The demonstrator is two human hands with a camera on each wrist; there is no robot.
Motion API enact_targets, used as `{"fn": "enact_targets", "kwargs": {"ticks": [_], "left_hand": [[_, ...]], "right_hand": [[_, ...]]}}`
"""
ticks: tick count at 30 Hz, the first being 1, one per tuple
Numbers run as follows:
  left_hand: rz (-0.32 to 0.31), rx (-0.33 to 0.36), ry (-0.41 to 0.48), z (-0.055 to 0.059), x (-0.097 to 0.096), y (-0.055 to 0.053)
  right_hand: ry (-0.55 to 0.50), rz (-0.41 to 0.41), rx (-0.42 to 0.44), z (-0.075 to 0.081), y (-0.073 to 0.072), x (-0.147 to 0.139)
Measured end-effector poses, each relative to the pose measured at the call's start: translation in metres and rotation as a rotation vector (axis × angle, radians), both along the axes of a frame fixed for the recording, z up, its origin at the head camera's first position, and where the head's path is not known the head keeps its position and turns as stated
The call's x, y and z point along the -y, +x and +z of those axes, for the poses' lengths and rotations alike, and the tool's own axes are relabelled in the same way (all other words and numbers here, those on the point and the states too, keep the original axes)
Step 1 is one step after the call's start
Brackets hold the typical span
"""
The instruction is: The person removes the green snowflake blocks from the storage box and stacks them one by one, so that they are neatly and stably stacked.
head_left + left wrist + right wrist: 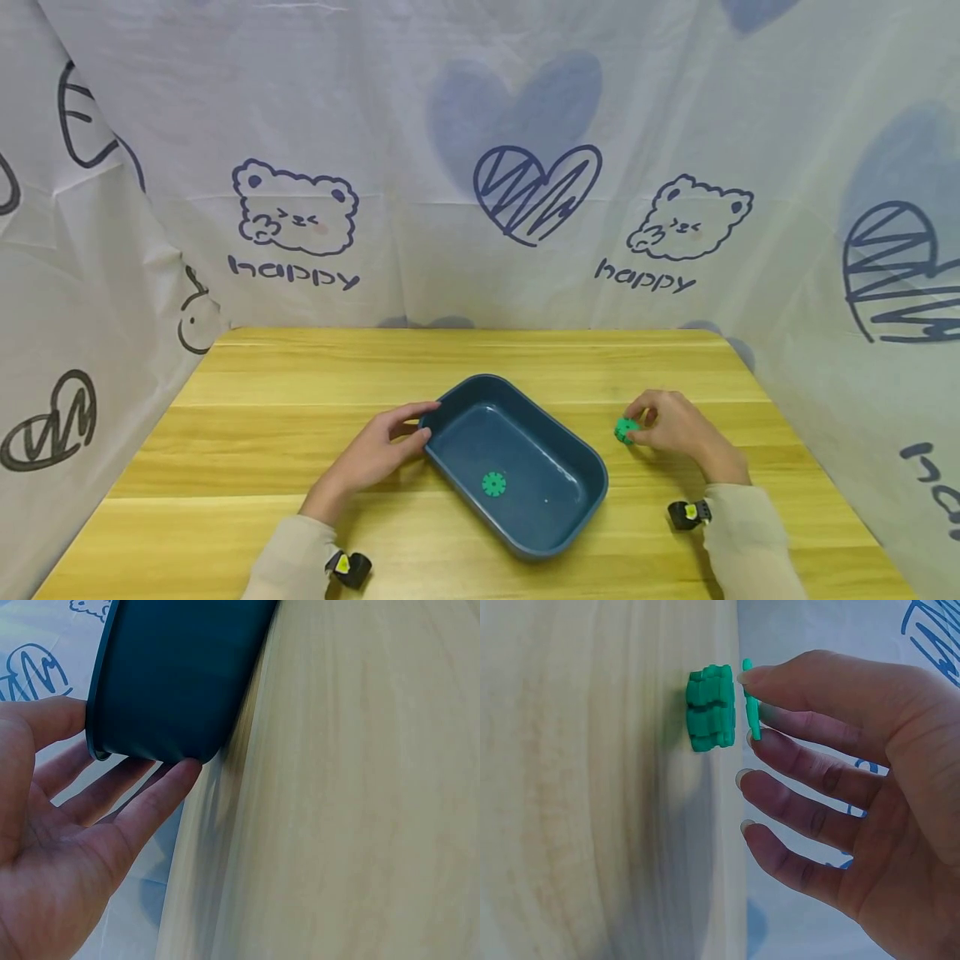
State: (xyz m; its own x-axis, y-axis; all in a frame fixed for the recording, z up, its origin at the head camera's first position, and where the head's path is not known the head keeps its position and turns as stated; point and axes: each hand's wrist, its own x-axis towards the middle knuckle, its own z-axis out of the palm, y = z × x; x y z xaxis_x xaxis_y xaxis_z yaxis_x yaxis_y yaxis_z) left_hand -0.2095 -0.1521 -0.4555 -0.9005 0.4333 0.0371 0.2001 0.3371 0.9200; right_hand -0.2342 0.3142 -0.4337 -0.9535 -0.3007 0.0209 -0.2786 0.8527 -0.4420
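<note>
A dark blue, rounded rectangular plastic tray [517, 467] sits slantwise on the wooden table. My left hand [382, 446] grips its left end, the thumb at the rim and the other fingers spread against the outer wall, as the left wrist view shows. Inside the tray lies one green notched disc [493, 484]. On the tray's right, my right hand [671, 425] pinches a thin green notched disc [751, 705] edge-on between thumb and fingertips. Just beside that disc is a short stack of similar green discs [711, 709] on the table.
The wooden table [315, 367] ends at a white cloth [420, 275] printed with bears and hearts, which hangs behind it and along both sides. A small black device [351, 569] is at the left wrist, another black device [688, 514] at the right.
</note>
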Motion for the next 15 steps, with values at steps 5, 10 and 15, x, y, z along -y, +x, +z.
{"fn": "enact_targets", "kwargs": {"ticks": [5,10,15], "left_hand": [[0.004,0.004,0.001,0.0004,-0.0004,0.0005],[0.007,0.000,-0.001,0.0011,-0.0007,0.0010],[0.004,-0.008,-0.002,0.0012,-0.0007,0.0012]], "right_hand": [[0.004,0.000,0.002,-0.0031,-0.0013,-0.0004],[0.002,-0.008,0.017,-0.0044,-0.0010,-0.0009],[0.004,-0.013,0.027,-0.0042,-0.0013,-0.0013]]}}
